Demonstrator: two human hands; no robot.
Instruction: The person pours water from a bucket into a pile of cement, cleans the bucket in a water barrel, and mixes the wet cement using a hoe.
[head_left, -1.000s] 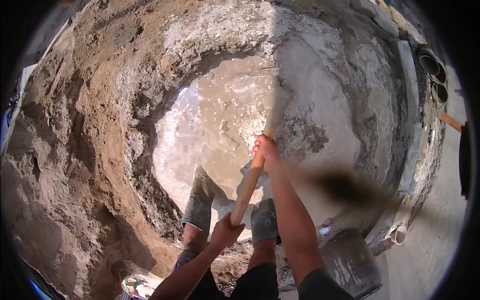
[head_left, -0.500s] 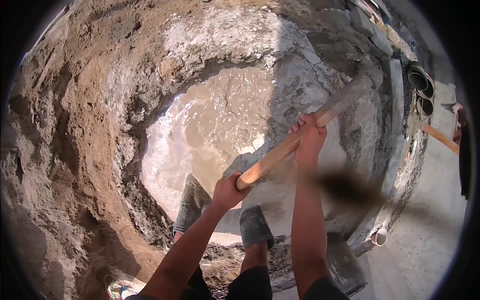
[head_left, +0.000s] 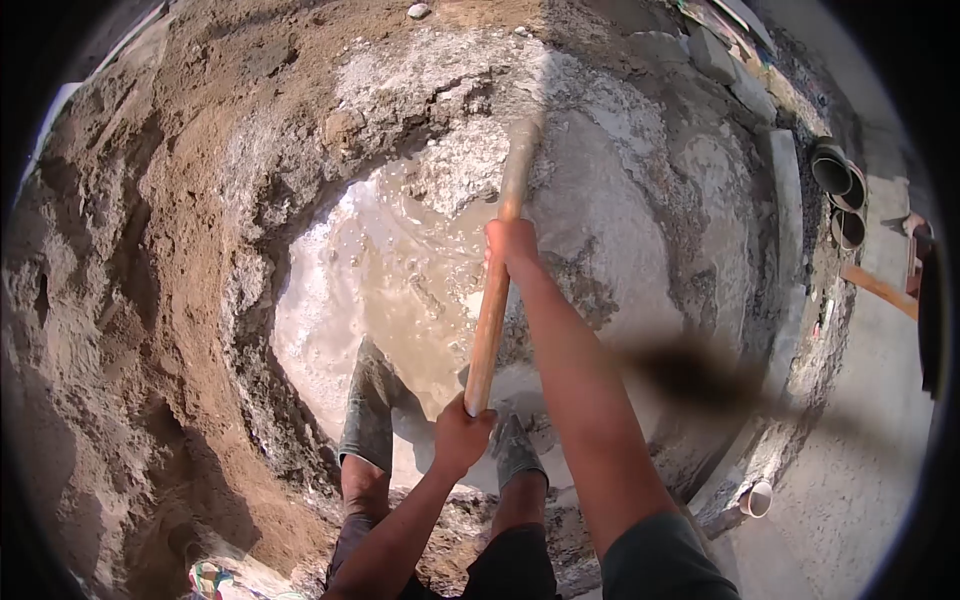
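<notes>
A wooden handle [head_left: 489, 330] runs up and away from my body over a pit of wet grey-brown slurry [head_left: 400, 300]. Low on it, near its end, my left hand [head_left: 463, 436] is wrapped round the wood. Higher up, my right hand [head_left: 511, 243] grips the same handle. Its far end, coated in grey mud, reaches the crumbly far rim [head_left: 465, 165]; no tool head can be made out there. My two boots [head_left: 368, 410] stand at the near side of the slurry.
Brown soil [head_left: 180, 250] is heaped on the left. At the right are pipes or round containers [head_left: 832, 172], a wooden piece [head_left: 880, 290], a long pale slab [head_left: 787, 205] and a small cup-like container [head_left: 757, 499]. A dark blur covers part of the lower right.
The handle has swung from pointing up-right to nearly straight ahead, and my right hand has moved left with it. The crumbly material at the far rim now reaches further into the slurry.
</notes>
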